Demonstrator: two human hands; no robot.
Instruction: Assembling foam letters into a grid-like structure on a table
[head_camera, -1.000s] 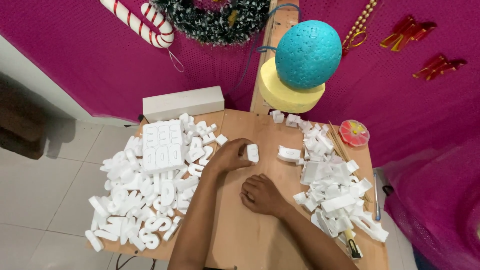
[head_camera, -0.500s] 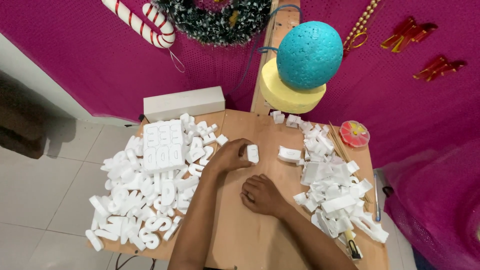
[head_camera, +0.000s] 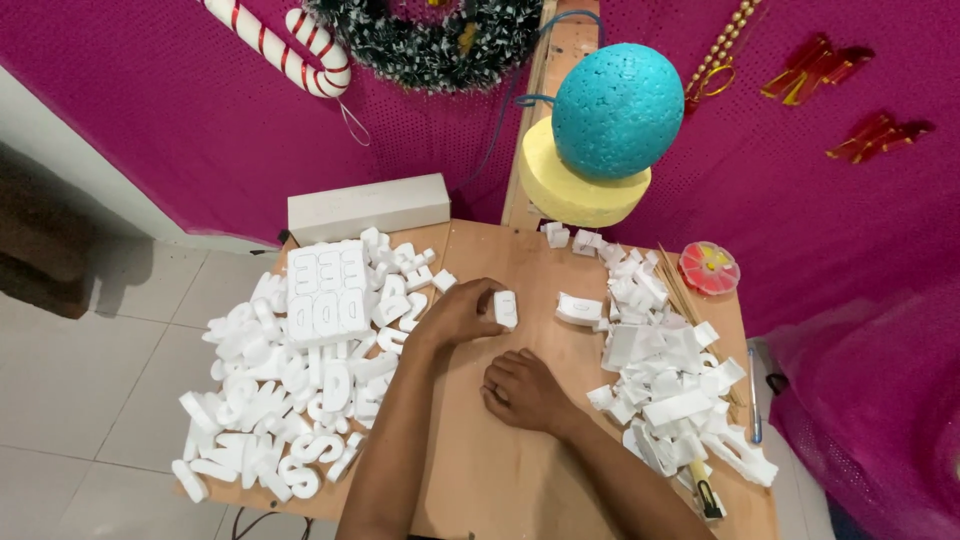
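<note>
My left hand (head_camera: 462, 312) grips a small white foam letter (head_camera: 506, 308) and holds it upright on the wooden table (head_camera: 500, 470). My right hand (head_camera: 524, 392) rests flat on the table just below it, fingers curled, holding nothing. A big pile of white foam letters (head_camera: 290, 400) lies to the left of my hands. On top of that pile sits a white foam sheet (head_camera: 326, 292) with letters cut into it. To the right lies a heap of white foam offcuts (head_camera: 665, 370).
A white foam block (head_camera: 368, 208) stands at the table's back left. A teal foam ball (head_camera: 616, 110) sits on a yellow foam disc (head_camera: 570, 192) at the back. A small round red box (head_camera: 708, 266), wooden sticks (head_camera: 676, 288) and a pen (head_camera: 754, 396) lie at the right edge.
</note>
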